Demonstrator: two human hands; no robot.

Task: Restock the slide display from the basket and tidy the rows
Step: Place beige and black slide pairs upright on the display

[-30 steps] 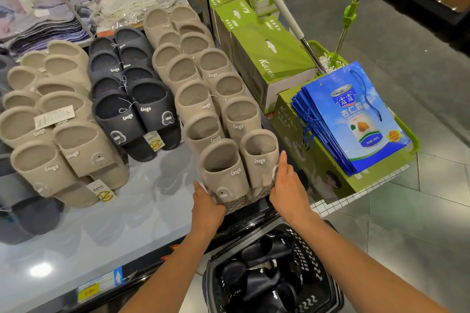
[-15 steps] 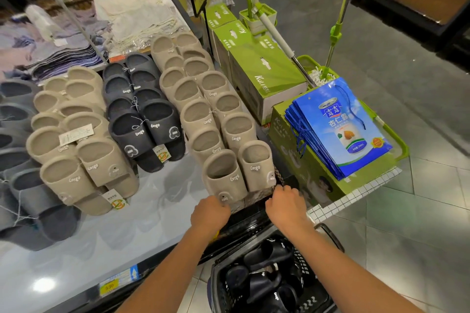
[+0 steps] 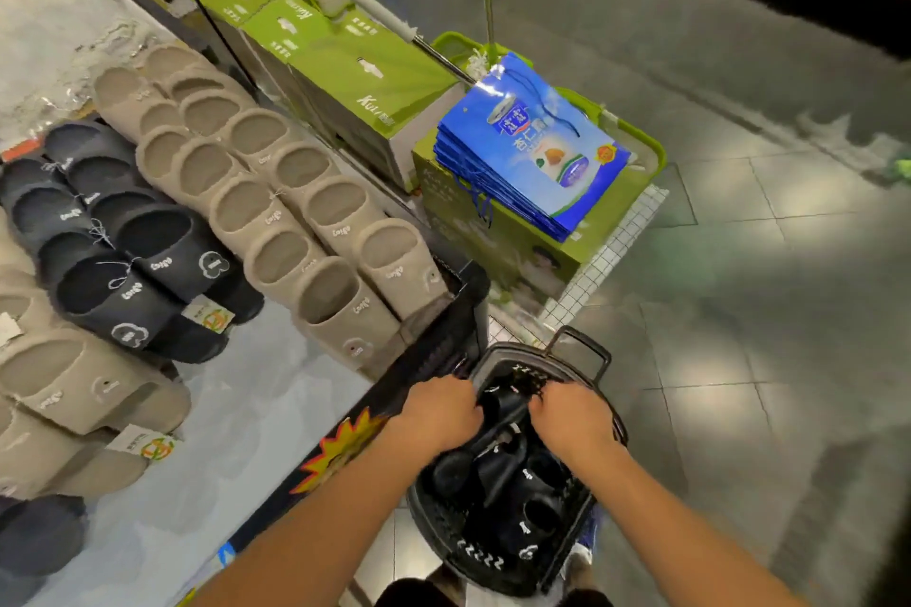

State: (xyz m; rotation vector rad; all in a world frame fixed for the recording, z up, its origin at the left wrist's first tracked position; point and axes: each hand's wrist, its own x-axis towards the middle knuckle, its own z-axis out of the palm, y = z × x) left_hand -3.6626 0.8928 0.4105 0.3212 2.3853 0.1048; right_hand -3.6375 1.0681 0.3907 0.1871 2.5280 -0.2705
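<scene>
The glossy pale grey display table (image 3: 276, 409) stands on a grey tiled floor (image 3: 739, 311). On it lie rows of beige moulded slides (image 3: 296, 222) and, left of them, black logo slides (image 3: 148, 261). Beyond are green cardboard boxes (image 3: 355, 79) and stacked blue paper bags (image 3: 532, 153). The black plastic basket (image 3: 443, 522) sits just beside the table corner. The left hand (image 3: 438, 409) and right hand (image 3: 572, 414) reach inside, fingers curled round loose black slides (image 3: 508, 458).

On the display table (image 3: 256, 409) lie rows of slides (image 3: 276, 212); the basket (image 3: 473, 552), holding spare slides (image 3: 498, 463), stands off its near right corner; behind it, a stack of bags (image 3: 532, 148) rests on a box (image 3: 517, 251).
</scene>
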